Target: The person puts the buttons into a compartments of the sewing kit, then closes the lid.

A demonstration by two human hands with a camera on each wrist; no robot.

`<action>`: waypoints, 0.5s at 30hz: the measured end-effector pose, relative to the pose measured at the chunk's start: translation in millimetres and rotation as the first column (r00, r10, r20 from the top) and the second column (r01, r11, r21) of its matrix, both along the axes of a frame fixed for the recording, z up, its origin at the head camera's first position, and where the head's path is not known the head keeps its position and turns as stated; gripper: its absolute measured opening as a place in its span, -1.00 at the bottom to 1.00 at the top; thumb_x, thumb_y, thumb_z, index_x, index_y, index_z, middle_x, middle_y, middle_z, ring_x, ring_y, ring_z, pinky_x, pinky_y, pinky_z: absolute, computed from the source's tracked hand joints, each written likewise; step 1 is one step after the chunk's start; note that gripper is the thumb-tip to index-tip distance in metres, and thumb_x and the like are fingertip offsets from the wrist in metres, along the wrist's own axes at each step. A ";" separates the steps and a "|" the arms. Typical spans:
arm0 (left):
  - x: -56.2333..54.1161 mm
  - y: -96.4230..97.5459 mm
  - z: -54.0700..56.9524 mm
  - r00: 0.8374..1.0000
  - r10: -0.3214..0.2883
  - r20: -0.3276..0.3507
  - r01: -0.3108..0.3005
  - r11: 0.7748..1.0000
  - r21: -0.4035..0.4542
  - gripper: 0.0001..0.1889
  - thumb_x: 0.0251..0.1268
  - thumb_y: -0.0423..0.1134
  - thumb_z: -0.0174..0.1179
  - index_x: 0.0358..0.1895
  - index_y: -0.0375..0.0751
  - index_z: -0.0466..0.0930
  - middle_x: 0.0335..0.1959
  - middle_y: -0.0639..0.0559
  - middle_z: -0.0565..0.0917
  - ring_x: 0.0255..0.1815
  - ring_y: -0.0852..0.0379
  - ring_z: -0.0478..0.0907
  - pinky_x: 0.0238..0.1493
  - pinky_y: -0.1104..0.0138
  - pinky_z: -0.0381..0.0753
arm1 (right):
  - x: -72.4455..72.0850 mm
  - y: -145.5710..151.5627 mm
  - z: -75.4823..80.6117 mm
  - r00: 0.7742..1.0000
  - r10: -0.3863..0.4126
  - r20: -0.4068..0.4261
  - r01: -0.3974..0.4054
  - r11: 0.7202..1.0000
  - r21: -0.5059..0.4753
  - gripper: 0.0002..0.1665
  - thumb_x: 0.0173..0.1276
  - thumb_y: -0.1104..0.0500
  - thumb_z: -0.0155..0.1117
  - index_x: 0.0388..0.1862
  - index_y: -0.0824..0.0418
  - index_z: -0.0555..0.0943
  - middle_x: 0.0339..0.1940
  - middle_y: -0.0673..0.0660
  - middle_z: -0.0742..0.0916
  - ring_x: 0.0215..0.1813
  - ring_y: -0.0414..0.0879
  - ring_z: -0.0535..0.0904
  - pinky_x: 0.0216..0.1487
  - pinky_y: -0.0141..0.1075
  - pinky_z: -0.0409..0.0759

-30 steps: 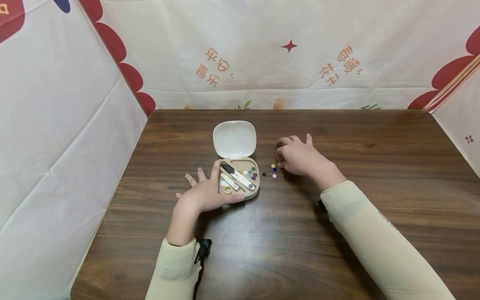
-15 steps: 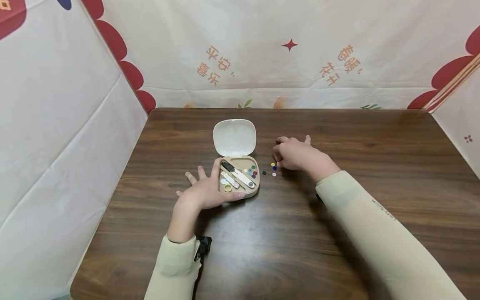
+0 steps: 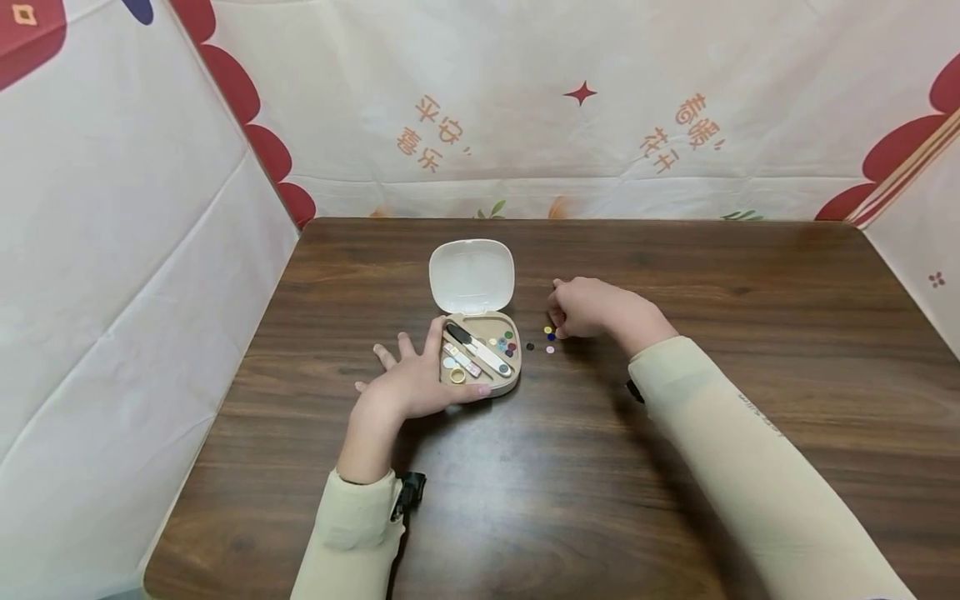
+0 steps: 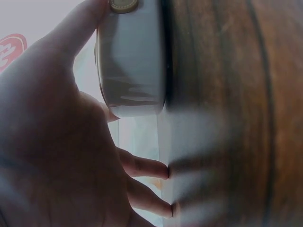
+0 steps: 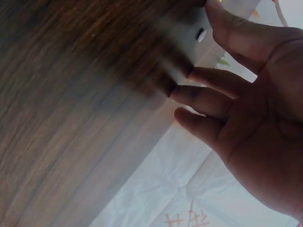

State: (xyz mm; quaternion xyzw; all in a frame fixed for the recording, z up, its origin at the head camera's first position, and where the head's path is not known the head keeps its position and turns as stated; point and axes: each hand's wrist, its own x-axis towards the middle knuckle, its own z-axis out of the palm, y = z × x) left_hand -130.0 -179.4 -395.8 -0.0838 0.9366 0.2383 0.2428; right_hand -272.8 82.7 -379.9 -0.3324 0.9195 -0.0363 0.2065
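Note:
My left hand (image 3: 408,387) holds the corner of an open cream sewing box (image 3: 513,385) between thumb and index finger, its other fingers spread over the table. Inside lie a black-and-white slim tool (image 3: 480,350), a pale patterned strip (image 3: 461,361), a gold ring (image 3: 457,376) and several small buttons (image 3: 508,335). The box's side (image 4: 130,61) fills the gap beside the thumb in the left wrist view. My right hand (image 3: 596,308) is lowered to the table right of the box, fingers bent downward. A pale button (image 5: 202,35) lies between its thumb and fingers in the right wrist view.
Loose buttons lie between box and right hand: a black button (image 3: 530,346), a pink button (image 3: 550,350), a yellow button (image 3: 547,330) and a blue button (image 3: 551,337). The raised white lid (image 3: 472,277) stands behind the box. A printed cloth (image 3: 510,142) hangs behind the wooden table (image 3: 712,275).
My right hand has shifted slightly left and its fingers have drawn in toward the table. The left hand keeps its hold on the box; the loose buttons look unmoved.

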 end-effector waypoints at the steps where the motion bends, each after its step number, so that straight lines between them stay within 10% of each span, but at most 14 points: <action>1: -0.6 0.4 0.0 1.000 -0.002 0.001 0.002 1.000 0.000 0.36 -0.02 0.69 0.30 0.73 0.51 -0.43 0.77 -0.44 -0.28 0.71 -0.61 -0.55 0.26 -0.81 -0.24 | -1.1 1.3 0.0 1.000 -0.003 0.010 0.003 1.000 -0.001 -0.72 0.39 0.19 0.48 -0.49 0.11 0.57 0.57 0.56 0.44 0.12 0.17 0.72 -0.06 -0.15 0.51; 15: -0.6 0.5 1.0 1.000 0.011 0.002 -0.011 1.000 0.004 0.36 -0.02 0.68 0.31 0.73 0.51 -0.41 0.77 -0.42 -0.27 0.72 -0.60 -0.55 0.27 -0.81 -0.24 | -3.8 -6.2 2.0 0.998 -0.026 0.054 0.025 0.999 0.022 -0.80 0.34 0.20 0.46 -0.46 0.14 0.63 0.35 0.47 0.65 -0.29 -0.04 0.53 -0.27 -0.27 0.45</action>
